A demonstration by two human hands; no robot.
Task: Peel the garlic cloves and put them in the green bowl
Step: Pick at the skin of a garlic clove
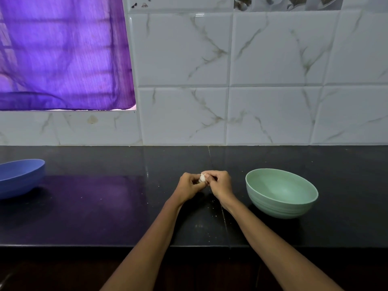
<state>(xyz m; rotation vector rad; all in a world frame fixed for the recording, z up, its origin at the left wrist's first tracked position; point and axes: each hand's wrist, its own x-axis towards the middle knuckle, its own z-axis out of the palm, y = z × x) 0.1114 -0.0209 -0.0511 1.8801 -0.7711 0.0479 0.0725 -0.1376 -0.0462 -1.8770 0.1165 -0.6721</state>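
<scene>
A small white garlic piece (202, 177) is held above the black counter between both hands. My left hand (190, 185) grips it from the left with curled fingers. My right hand (219, 182) pinches its right side with thumb and fingertips. Most of the garlic is hidden by the fingers. The green bowl (282, 203) stands on the counter just right of my right hand, and its inside looks bare.
A blue bowl (20, 178) sits at the far left of the black counter (94, 206). Small white skin flecks lie on the counter near my wrists. A tiled wall rises behind, with a purple curtain at the upper left.
</scene>
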